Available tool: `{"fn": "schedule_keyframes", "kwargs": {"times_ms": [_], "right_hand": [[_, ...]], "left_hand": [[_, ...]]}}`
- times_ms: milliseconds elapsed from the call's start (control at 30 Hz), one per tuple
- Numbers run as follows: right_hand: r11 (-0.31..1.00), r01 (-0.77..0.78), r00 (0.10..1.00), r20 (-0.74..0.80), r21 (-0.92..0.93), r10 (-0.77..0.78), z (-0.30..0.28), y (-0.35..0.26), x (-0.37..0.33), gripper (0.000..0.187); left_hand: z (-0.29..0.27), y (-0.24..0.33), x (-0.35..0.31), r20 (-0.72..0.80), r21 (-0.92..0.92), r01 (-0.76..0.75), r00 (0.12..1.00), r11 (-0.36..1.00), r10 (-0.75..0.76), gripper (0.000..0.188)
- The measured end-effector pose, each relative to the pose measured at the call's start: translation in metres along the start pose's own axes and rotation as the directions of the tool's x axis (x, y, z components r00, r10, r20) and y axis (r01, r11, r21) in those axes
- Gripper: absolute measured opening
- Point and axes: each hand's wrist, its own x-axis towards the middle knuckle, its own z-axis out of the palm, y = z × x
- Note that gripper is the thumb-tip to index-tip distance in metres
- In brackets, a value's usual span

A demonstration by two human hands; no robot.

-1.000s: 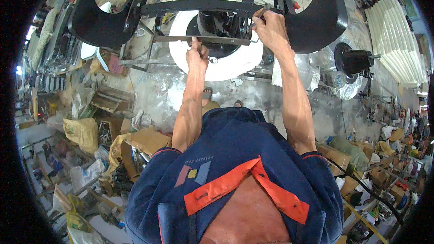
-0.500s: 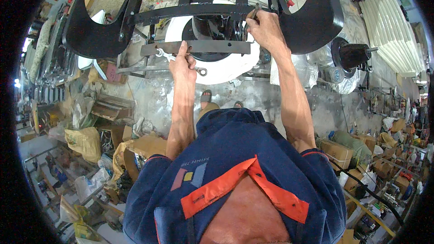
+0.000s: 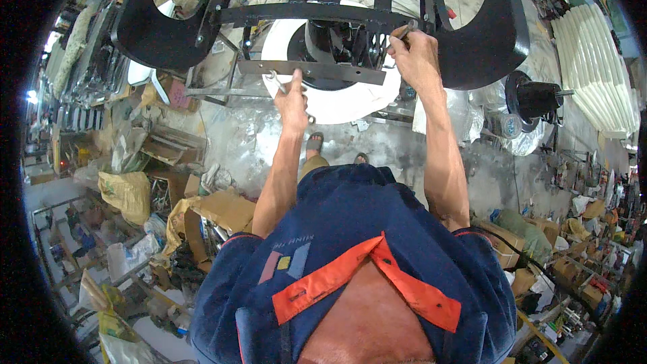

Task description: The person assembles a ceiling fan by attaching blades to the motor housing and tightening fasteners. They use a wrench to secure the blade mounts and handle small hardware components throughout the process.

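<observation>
My left hand (image 3: pixel 292 102) is closed round a combination wrench (image 3: pixel 272 79), its open jaw up near the bar and its ring end below my fingers. One finger of that hand lies against a flat grey metal bar (image 3: pixel 340 73) with holes along it. The bar tilts slightly, its right end lower. My right hand (image 3: pixel 418 61) grips a short metal tool (image 3: pixel 408 27) just below the black metal frame (image 3: pixel 303 15); its exact kind cannot be made out. Behind the bar stands a round black pedestal (image 3: pixel 327 40) over a white disc-like sheet (image 3: pixel 344 108).
Curved black panels (image 3: pixel 162 44) flank the frame. A second black base part (image 3: pixel 536 98) lies to the right beside clear plastic wrap. White ribbed panels (image 3: pixel 593 61) stand far right. Cardboard boxes (image 3: pixel 226 212) and a yellow sack (image 3: pixel 128 195) crowd the lower left.
The frame and bar appear shifted right in the view. The bar now slopes down to the right, and the tool in my right hand leans over more to the right.
</observation>
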Motion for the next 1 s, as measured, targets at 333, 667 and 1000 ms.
{"fn": "schedule_keyframes", "kwargs": {"times_ms": [333,667,1000], "right_hand": [[0.999,-0.003,1.0,0.002,0.037,0.003,0.001,0.004,-0.006,0.019],[0.981,0.186,0.953,-0.252,0.049,-0.168,-0.01,-0.001,-0.041,0.012],[0.87,-0.293,0.952,0.039,0.396,0.302,0.001,-0.02,-0.117,0.029]], "left_hand": [[0.118,0.038,-0.03,0.275,0.451,-0.1,0.961,0.887,-0.032,0.034],[0.14,0.034,-0.019,0.347,0.317,-0.025,0.933,0.948,-0.092,0.013],[0.14,0.034,-0.001,0.417,0.611,-0.266,0.909,0.746,-0.017,0.031]]}}
